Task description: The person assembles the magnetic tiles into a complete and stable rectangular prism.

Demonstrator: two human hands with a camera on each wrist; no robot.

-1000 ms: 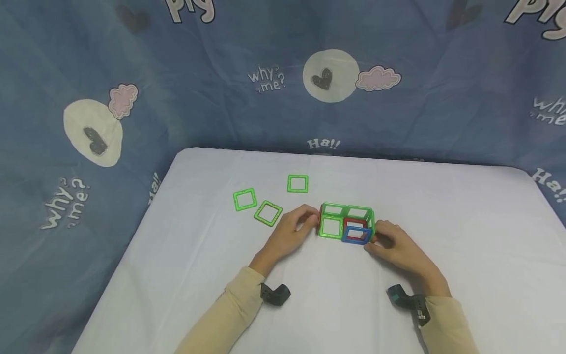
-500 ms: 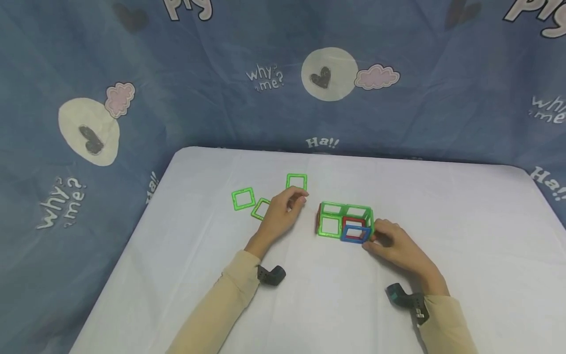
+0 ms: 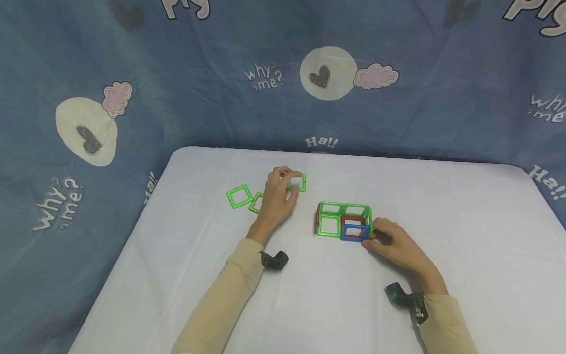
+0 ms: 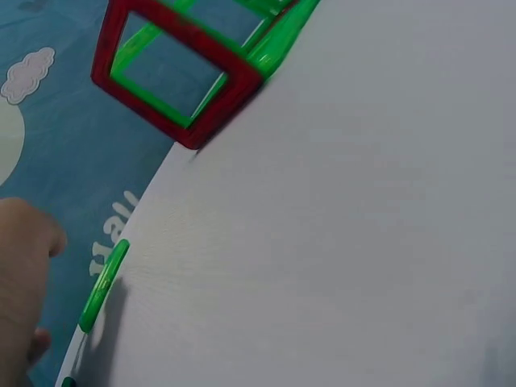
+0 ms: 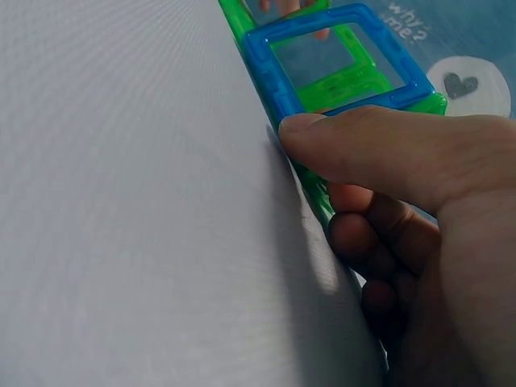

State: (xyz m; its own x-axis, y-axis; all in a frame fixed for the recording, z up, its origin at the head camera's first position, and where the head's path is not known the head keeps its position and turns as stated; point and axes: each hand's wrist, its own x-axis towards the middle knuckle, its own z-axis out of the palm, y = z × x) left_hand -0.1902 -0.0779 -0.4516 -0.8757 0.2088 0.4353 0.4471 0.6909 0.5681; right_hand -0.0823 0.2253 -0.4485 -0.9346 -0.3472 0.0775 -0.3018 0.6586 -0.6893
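Note:
In the head view, a box-shaped structure of magnetic tiles (image 3: 330, 203) stands on the table, in green, red and blue square frames. My right hand (image 3: 400, 248) holds its right end, the thumb (image 5: 322, 137) on the corner of a blue tile (image 5: 270, 76) and the other fingers curled beside the green side. My left hand (image 3: 276, 201) is over a loose green square tile (image 3: 303, 183), thumb and fingers spread around it. From the left wrist, a green tile (image 4: 105, 286) appears edge-on, apart from the visible part of the hand.
Two more green square tiles lie left of the left hand: one outer tile (image 3: 239, 196) and one partly hidden tile (image 3: 254, 203). A white cloth covers the table (image 3: 336, 295). Behind it hangs a blue printed curtain (image 3: 221, 98).
My left hand has left the structure's left end and moved left and away to the far green tile. The two left tiles have shifted, the outer one turning. My right hand stays put.

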